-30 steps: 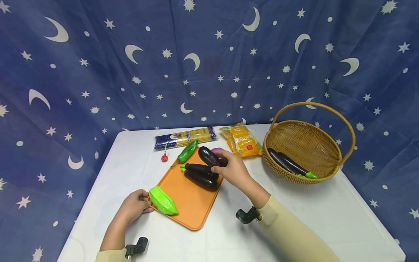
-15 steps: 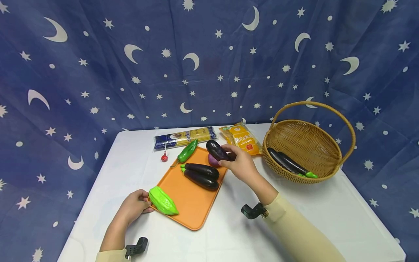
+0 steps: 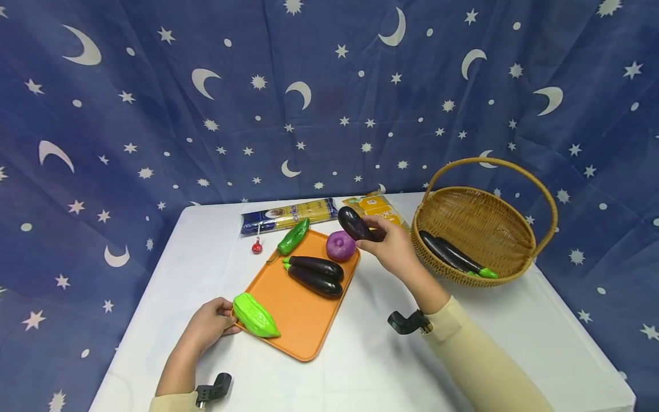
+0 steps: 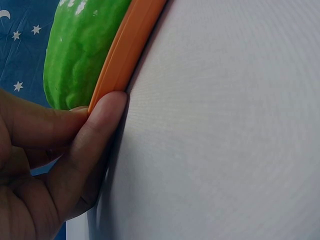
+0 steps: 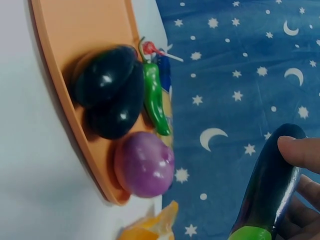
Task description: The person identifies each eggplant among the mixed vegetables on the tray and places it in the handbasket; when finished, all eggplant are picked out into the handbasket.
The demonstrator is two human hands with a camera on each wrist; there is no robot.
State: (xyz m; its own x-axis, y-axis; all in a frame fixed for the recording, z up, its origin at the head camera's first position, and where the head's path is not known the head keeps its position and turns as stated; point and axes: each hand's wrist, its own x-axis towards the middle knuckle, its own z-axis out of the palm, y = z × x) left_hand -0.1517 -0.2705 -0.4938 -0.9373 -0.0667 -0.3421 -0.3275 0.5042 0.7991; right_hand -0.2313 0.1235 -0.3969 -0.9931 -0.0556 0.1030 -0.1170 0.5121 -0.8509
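My right hand [image 3: 393,243] grips a dark eggplant [image 3: 354,223] in the air, just past the tray's far right corner. In the right wrist view the held eggplant [image 5: 270,185] shows its green cap end at the bottom. My left hand [image 3: 210,325] pinches the near left corner of the orange tray [image 3: 293,326], its thumb and fingers at the rim in the left wrist view. Beside those fingers a light green bumpy gourd [image 4: 82,50] lies on the tray. Two more eggplants [image 3: 314,276], a purple onion [image 3: 341,246] and a green pepper [image 3: 293,237] lie toward the tray's far end.
A wicker basket [image 3: 476,214] with a tall handle stands at the right, eggplants [image 3: 455,257] inside. Behind the tray lie a spaghetti pack [image 3: 288,216], a red lollipop [image 3: 257,247] and an orange-yellow bag [image 3: 381,207]. A starry curtain [image 3: 329,103] hangs behind the table.
My right hand has carried the eggplant up and to the right, away from the other two, uncovering the purple onion. The left hand stays on the tray corner.
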